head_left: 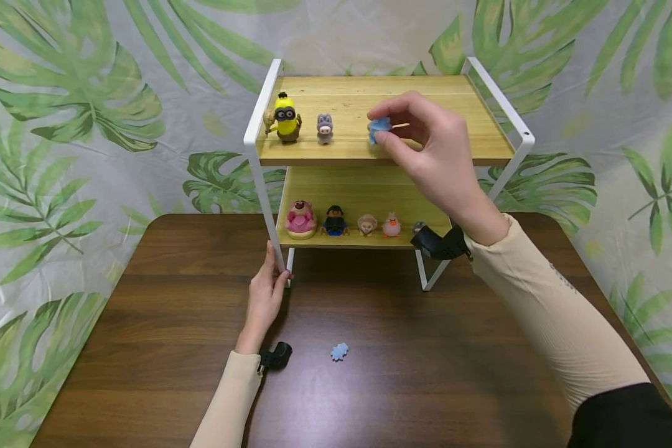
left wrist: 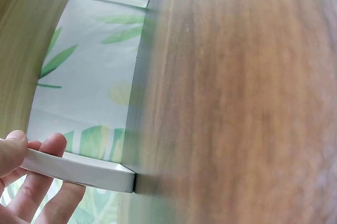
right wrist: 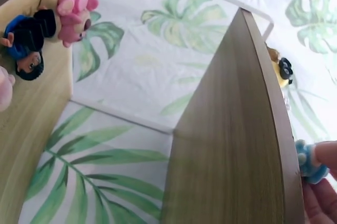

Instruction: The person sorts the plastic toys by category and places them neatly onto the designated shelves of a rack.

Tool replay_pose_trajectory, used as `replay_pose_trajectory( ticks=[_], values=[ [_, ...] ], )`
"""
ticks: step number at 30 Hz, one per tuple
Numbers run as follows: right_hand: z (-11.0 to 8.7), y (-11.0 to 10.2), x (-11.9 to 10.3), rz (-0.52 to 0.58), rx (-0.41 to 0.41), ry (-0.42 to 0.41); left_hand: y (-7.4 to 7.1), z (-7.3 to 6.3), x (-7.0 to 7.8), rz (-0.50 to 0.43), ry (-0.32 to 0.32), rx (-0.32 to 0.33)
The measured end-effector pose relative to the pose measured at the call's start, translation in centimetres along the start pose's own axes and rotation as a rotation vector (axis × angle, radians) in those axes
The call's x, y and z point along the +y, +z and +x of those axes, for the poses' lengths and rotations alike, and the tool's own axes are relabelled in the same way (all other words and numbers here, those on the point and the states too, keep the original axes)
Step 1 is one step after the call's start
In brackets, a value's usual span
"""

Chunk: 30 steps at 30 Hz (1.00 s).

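Between thumb and fingers, my right hand pinches a small light-blue figurine at the front of the upper shelf; in the right wrist view the blue figurine shows at the board's edge. To its left on that shelf stand a grey figurine and a yellow Minion figure. My left hand grips the rack's white front-left leg near the tabletop; the left wrist view shows its fingers around the white metal bar.
The lower shelf holds a pink bear, a dark-haired figure, a beige figure, a pink bird-like figure and a partly hidden grey one. A flat light-blue piece lies on the brown table.
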State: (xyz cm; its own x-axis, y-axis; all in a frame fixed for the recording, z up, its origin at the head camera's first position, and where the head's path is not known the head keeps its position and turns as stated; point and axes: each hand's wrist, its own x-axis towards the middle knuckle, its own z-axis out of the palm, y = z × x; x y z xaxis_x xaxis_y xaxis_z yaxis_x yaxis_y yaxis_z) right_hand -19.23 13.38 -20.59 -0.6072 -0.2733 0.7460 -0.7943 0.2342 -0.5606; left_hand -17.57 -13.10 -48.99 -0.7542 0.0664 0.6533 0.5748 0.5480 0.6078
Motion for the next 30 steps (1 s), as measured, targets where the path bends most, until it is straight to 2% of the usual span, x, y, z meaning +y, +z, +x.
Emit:
replay_pose_trajectory(
  ticks=[3, 7, 10, 15, 19, 26, 30],
  values=[
    [0.3, 0.0, -0.1, -0.027, -0.001, 0.045, 0.0, 0.0, 0.0, 0.001, -0.001, -0.001],
    [0.5, 0.0, 0.1, -0.069, -0.008, 0.017, 0.0, 0.0, 0.0, 0.0, -0.002, -0.003],
    [0.7, 0.0, 0.2, -0.095, -0.022, 0.032, 0.0, 0.0, 0.0, -0.002, -0.004, -0.003],
    [1.1, 0.1, -0.1, -0.117, -0.044, 0.127, 0.0, 0.0, 0.0, 0.0, -0.005, -0.004],
    [1.2, 0.3, -0.2, -0.132, -0.053, 0.169, 0.0, 0.0, 0.1, 0.002, 0.003, 0.0],
    [1.2, 0.4, -0.1, -0.17, -0.078, 0.172, 0.0, 0.0, 0.0, 0.009, 0.007, 0.007],
    [1.1, 0.4, -0.2, -0.15, -0.077, 0.176, 0.0, 0.0, 0.1, 0.004, 0.006, 0.005]
  ],
)
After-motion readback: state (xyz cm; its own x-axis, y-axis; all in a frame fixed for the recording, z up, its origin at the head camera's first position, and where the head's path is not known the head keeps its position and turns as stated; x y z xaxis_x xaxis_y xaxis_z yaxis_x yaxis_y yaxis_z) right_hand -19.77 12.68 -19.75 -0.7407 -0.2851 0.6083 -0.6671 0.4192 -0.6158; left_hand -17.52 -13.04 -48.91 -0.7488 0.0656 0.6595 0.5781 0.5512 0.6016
